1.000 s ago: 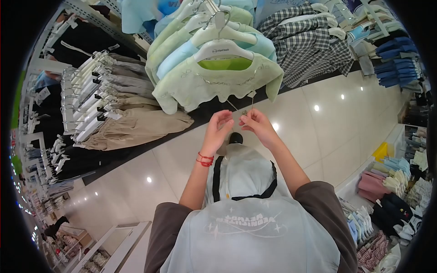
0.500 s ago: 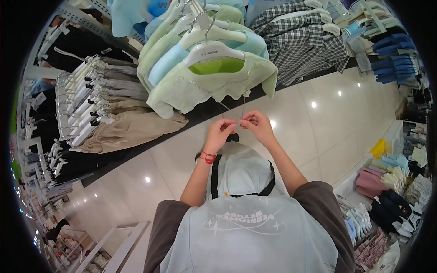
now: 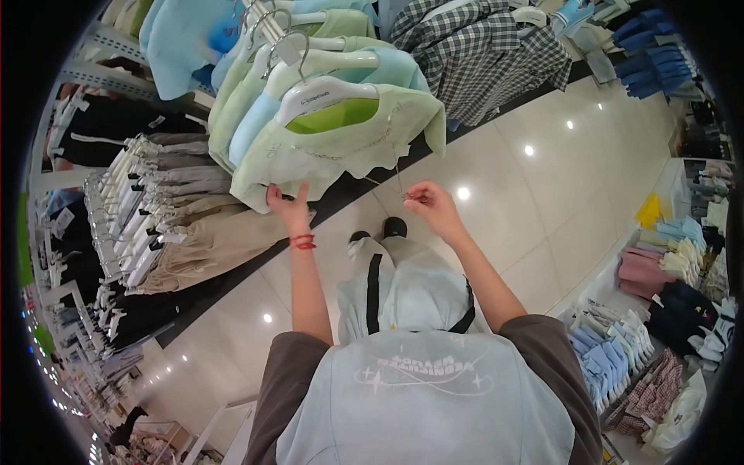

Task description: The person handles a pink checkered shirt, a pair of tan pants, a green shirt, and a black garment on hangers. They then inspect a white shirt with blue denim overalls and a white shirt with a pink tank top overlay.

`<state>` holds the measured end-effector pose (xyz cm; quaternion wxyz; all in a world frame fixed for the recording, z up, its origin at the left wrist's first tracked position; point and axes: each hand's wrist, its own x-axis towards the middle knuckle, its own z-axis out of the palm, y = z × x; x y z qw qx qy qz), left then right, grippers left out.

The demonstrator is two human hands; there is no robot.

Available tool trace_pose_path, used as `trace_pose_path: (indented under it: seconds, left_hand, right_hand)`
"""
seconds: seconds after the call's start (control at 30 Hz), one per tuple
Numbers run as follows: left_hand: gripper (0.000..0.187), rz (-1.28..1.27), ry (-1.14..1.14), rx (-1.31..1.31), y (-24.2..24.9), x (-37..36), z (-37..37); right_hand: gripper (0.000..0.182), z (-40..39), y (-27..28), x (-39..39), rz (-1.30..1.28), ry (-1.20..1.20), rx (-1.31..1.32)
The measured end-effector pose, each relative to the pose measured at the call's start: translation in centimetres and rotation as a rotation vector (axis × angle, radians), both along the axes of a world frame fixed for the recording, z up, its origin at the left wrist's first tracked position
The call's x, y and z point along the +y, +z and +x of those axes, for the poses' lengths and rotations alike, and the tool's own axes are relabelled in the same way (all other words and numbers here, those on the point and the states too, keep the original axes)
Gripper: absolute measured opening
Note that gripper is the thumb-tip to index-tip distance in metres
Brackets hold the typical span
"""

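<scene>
A light green knit top [image 3: 325, 151] hangs on a white hanger [image 3: 325, 99] at the front end of a rack. Two thin drawstrings [image 3: 398, 167] dangle from its lower front edge. Their ends come together at my right hand [image 3: 434, 208], whose thumb and fingertips are pinched on them. My left hand [image 3: 290, 213], with a red cord bracelet at the wrist, is at the top's lower left sleeve. Its thumb and fingers are spread apart there, touching the fabric, and the fingertips are partly hidden.
Beige and grey trousers [image 3: 201, 240] hang at the left, close to my left hand. Black-and-white checked shirts [image 3: 480, 66] hang behind on the right. Tiled floor [image 3: 535, 201] lies below. Folded and hung clothes [image 3: 620, 345] fill a display at the right.
My left hand has let go of the drawstrings and moved left to the sleeve. My right hand stays pinched on the strings. The view has shifted, with the rack further left.
</scene>
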<state>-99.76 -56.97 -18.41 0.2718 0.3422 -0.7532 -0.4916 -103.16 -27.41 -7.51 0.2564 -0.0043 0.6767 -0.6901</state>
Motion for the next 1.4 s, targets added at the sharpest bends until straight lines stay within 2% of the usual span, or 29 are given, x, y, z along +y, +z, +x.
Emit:
trace_pose_path:
  seconds: [0.03,0.13,0.23,0.27,0.37,0.4,0.5,0.53,0.63,0.7,0.77,0.83,0.93,1.0,1.1,1.13,1.23,1.3,1.33,1.4]
  left_hand:
    - [0.088,-0.001,0.018,-0.029,-1.5,-1.4,-0.7]
    - [0.091,0.315,0.078,0.135,-3.1,-3.0,-3.7]
    - [0.087,0.504,0.357,0.109,-2.8,-3.0,-5.1]
    - [0.087,0.528,0.319,0.236,-2.1,-1.9,-5.1]
    - [0.079,0.672,-0.077,0.128,-3.4,-2.2,-4.3]
    - [0.065,0.666,-0.157,0.049,-3.7,-2.1,-4.2]
    - [0.050,0.523,-0.265,-0.130,-4.6,-1.4,-3.2]
    - [0.046,0.552,-0.342,-0.115,-4.6,-1.2,-2.6]
    - [0.051,0.438,-0.530,-0.637,-3.8,0.2,-0.7]
    - [0.062,0.491,-0.706,-0.544,-4.5,1.6,1.1]
    - [0.066,0.505,-0.841,-0.721,-6.0,3.1,3.0]
    - [0.062,0.566,-0.884,-0.878,-5.6,5.4,4.8]
    - [0.057,0.910,-0.900,-0.889,-5.8,7.8,6.8]
    - [0.052,0.955,-0.875,-0.700,-4.0,10.2,8.1]
    - [0.041,1.122,-0.792,-0.439,-0.5,12.5,8.6]
    - [0.038,1.189,-0.758,-0.352,0.5,12.6,8.7]
    - [0.035,1.807,-0.549,-0.110,2.6,11.7,8.0]
    - [0.038,1.757,-0.571,-0.184,3.0,9.9,8.1]
    - [0.039,1.733,-0.581,-0.223,3.2,8.8,8.4]
    - [0.039,1.610,-0.468,-0.210,3.5,7.1,8.8]
  right_hand:
    - [0.020,-0.3,0.5,0.1,-0.001,0.001,-0.016]
    - [0.020,-1.3,1.7,0.5,-0.014,0.032,-0.053]
    - [0.023,-1.5,1.3,0.5,-0.056,0.095,-0.081]
    - [0.025,-1.5,1.1,0.4,-0.068,0.119,-0.107]
    - [0.028,-1.9,0.9,0.4,-0.053,0.160,-0.137]
    - [0.029,-2.0,0.7,0.4,-0.039,0.170,-0.142]
    - [0.029,-2.9,0.0,0.5,-0.014,0.162,-0.111]
    - [0.029,-3.3,-0.1,0.5,0.008,0.170,-0.101]
    - [0.028,-4.5,-0.5,0.2,0.052,0.193,-0.091]
    - [0.029,-4.8,-0.8,0.1,0.058,0.191,-0.106]
    - [0.028,-4.9,-1.9,0.1,0.038,0.202,-0.122]
    - [0.030,-4.8,-2.8,0.1,0.033,0.233,-0.138]
    - [0.039,-4.4,-4.0,0.1,0.101,0.289,-0.144]
    - [0.049,-3.4,-5.2,0.2,0.218,0.299,-0.136]
    - [0.063,-1.1,-6.7,-0.6,0.432,0.101,-0.345]
    - [0.064,-0.5,-7.3,-0.6,0.330,0.052,-0.492]
    - [0.063,0.5,-7.4,-1.1,-0.036,-0.071,-0.847]
    - [0.060,1.3,-6.8,-1.5,-0.349,-0.117,-0.988]
    - [0.050,1.6,-7.7,-1.8,-0.457,-0.180,-0.987]
    - [0.043,1.1,-8.5,-2.1,-0.440,-0.231,-0.790]
